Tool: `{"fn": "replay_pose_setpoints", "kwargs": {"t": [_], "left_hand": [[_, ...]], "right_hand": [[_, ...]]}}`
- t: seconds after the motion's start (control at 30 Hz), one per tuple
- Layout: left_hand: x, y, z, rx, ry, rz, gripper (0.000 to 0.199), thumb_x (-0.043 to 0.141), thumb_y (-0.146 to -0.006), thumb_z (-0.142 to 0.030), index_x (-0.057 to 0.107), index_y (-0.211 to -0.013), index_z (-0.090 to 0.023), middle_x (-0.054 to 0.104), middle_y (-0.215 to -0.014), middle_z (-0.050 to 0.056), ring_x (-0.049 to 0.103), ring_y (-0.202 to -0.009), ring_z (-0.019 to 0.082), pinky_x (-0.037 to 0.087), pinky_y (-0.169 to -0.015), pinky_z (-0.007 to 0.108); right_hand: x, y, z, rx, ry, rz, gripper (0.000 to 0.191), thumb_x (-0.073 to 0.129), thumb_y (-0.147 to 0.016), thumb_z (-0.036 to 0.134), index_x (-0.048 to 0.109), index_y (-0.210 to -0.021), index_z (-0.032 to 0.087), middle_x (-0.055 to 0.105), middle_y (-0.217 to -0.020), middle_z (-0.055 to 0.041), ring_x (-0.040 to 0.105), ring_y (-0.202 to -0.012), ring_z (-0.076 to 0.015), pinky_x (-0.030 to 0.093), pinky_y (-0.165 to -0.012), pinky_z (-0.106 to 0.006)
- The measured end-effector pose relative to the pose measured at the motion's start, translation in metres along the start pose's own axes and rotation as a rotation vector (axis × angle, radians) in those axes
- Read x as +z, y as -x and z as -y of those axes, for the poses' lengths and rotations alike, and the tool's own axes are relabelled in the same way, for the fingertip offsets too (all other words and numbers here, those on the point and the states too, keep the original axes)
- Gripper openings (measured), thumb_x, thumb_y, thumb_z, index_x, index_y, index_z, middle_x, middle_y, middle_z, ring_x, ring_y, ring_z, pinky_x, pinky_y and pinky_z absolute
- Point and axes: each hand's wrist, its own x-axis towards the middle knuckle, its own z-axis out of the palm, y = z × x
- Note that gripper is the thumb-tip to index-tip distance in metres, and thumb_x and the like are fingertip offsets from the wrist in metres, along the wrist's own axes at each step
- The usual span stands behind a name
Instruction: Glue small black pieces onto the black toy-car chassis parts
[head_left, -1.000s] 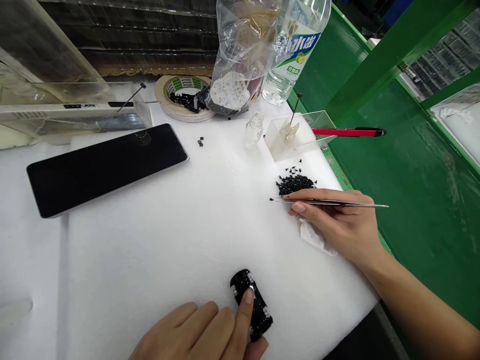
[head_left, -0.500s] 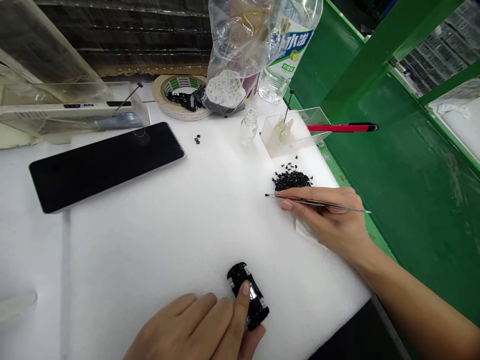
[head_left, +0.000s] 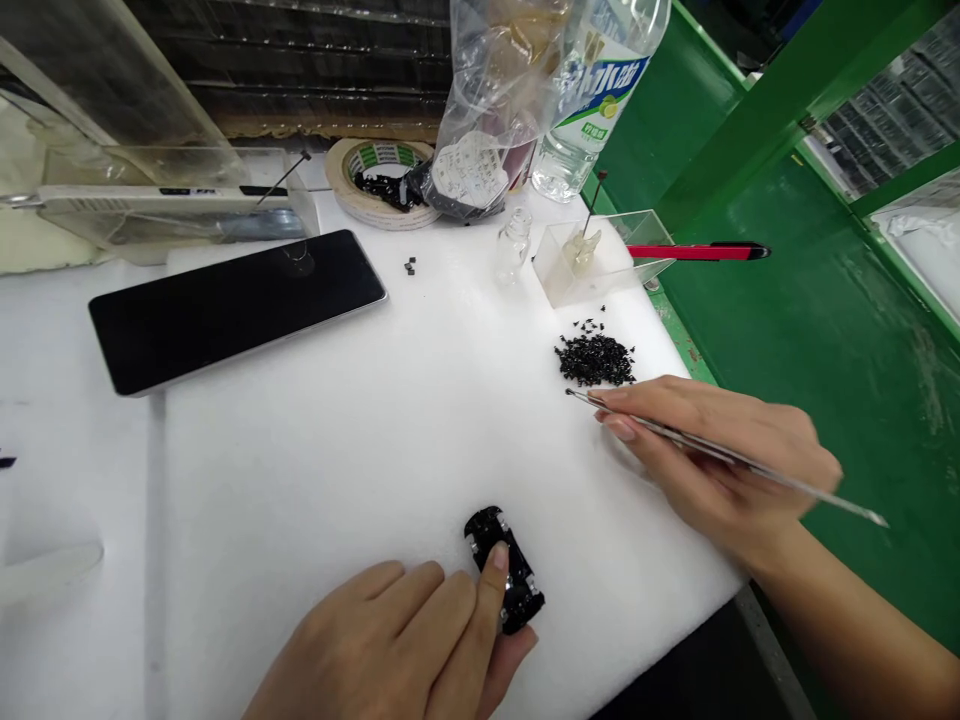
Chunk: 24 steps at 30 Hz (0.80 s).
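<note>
My left hand (head_left: 405, 635) grips a small black part with shiny metal bits (head_left: 491, 535), index finger on its top and thumb at its near end. The part lies on the white foam sheet (head_left: 337, 470). Tweezers (head_left: 720, 450) are pinched between the thumb and fingers of my right hand (head_left: 735, 460). At their tip sits a tiny black piece (head_left: 568, 392), too small to make out. Just beyond the tip lies a pile of tiny black pieces (head_left: 596, 360).
A black-screened phone (head_left: 240, 310) lies at left. Along the back are a tape roll (head_left: 345, 190), a plastic bag (head_left: 480, 120), a drink bottle (head_left: 577, 120), a small glass vial (head_left: 514, 245) and a clear box (head_left: 562, 275). A red pen (head_left: 697, 252) juts from the box over the foam's right edge.
My right hand has moved right and nearer to me, and the tweezers slant more. The pile shows more fully. My left hand keeps hold of the black part; the whole view has shifted slightly.
</note>
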Motion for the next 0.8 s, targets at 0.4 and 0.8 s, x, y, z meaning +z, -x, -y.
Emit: {"fn": "replay_pose_setpoints", "kwargs": {"t": [0.4, 0.8], "left_hand": [[0.003, 0.002, -0.005, 0.0, 0.023, 0.059, 0.03, 0.077, -0.103, -0.021, 0.075, -0.126, 0.0, 0.071, -0.078, 0.003, 0.061, -0.059, 0.019, 0.046, -0.041, 0.041], [0.006, 0.005, -0.005, 0.023, 0.012, 0.008, 0.03, 0.083, -0.096, -0.018, 0.075, -0.12, -0.002, 0.068, -0.08, 0.001, 0.057, -0.058, 0.017, 0.043, -0.037, 0.04]], "right_hand": [[0.042, 0.035, 0.061, 0.31, -0.179, 0.069, 0.021, 0.078, -0.097, 0.007, 0.083, -0.112, 0.021, 0.087, -0.102, -0.0003, 0.083, -0.084, -0.0167, 0.07, -0.073, -0.027], [0.041, 0.037, 0.064, 0.254, -0.124, 0.116, 0.028, 0.077, -0.097, 0.004, 0.081, -0.117, 0.023, 0.086, -0.107, 0.0004, 0.083, -0.086, -0.0176, 0.073, -0.08, -0.032]]}}
